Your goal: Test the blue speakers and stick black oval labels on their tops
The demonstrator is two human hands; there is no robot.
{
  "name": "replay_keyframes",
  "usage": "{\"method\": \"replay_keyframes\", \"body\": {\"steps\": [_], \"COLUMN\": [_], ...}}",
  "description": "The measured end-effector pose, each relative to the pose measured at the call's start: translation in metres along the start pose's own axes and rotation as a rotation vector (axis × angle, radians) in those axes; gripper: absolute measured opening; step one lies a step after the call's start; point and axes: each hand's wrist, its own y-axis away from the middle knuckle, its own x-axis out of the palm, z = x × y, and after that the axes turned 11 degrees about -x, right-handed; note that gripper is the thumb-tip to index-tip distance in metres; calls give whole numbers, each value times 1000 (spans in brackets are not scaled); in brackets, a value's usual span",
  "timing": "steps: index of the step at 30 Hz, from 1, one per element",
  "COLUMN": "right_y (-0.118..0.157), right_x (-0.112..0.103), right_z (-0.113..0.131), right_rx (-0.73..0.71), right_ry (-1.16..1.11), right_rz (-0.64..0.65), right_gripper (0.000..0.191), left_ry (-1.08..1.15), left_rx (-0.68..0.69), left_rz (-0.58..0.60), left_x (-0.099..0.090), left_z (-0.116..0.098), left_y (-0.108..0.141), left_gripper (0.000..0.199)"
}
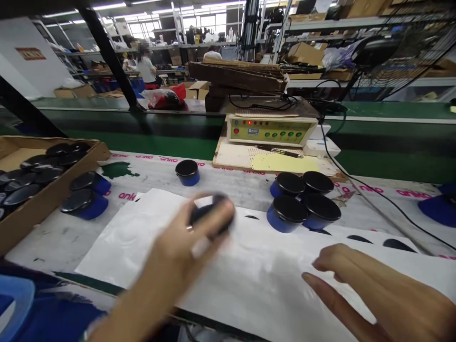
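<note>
My left hand [178, 237], smeared by motion, is closed around a dark round piece [212, 213] over the white sheet [235, 285]. Its lower part is hidden behind my fingers. My right hand [374, 289] hovers above the sheet on the right, thumb and forefinger apart and nothing between them. Beyond it stand several blue round containers with black tops [288, 213], close together. A single blue container with a black top [187, 172] sits farther back, left of them. Black curved shapes [359, 239] show along the sheet's far edge.
At left, a cardboard box [46, 206] holds many black round pieces; two blue-and-black containers [84, 204] stand beside it. A control box [272, 130] with lit buttons sits at the back, a pen [280, 151] before it. A cable [377, 192] crosses the right side.
</note>
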Motion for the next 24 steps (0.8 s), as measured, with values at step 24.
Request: {"method": "replay_keyframes", "body": {"steps": [24], "right_y": [-143], "right_x": [93], "right_z": [13], "right_rx": [-533], "right_ry": [-34], "right_rz": [971], "right_gripper": [35], "left_ry": [113], "left_rx": [-409], "left_rz": [187], "left_x": [12], "left_z": [91], "left_y": [-100], "left_gripper": [65]}}
